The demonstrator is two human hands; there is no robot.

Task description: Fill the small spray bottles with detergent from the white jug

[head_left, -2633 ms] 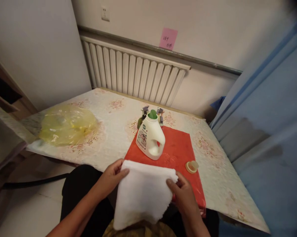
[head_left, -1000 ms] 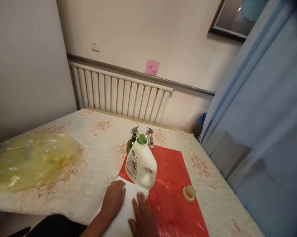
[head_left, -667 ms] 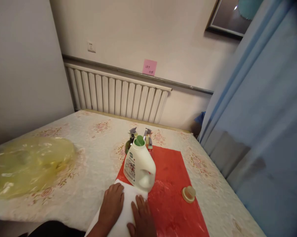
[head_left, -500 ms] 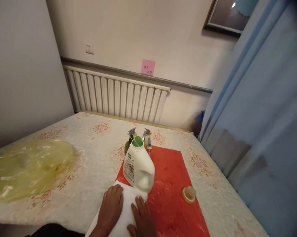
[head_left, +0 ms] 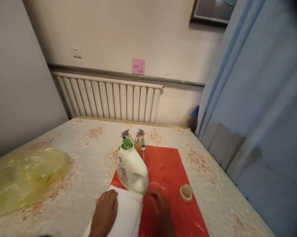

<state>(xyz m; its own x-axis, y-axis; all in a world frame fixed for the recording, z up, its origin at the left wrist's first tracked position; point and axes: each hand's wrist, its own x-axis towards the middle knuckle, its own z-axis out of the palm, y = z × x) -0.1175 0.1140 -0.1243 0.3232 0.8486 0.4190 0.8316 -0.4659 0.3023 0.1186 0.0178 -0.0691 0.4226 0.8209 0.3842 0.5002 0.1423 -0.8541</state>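
My left hand [head_left: 104,212] lies on the left side of a folded white towel [head_left: 129,210], its fingers laid over the cloth. Just right of the towel, my right hand [head_left: 161,210] hovers or rests over a shiny red sheet [head_left: 166,169]; it is slightly blurred, with fingers apart and nothing in them. A cream detergent jug [head_left: 135,169] stands uncapped beyond the towel, its green spout [head_left: 127,144] showing in the neck. To the right, its pale cap [head_left: 186,192] sits on the red sheet.
Several spray bottles [head_left: 140,140] stand behind the jug, partly hidden by it. A yellow plastic bag [head_left: 30,177] lies on the left of the flowered cover [head_left: 89,154]. A radiator [head_left: 109,97] runs along the wall, and a blue curtain [head_left: 257,108] hangs at right.
My right hand has lifted off the towel and moved right over the red sheet. The left hand stays on the towel. The view has shifted slightly.
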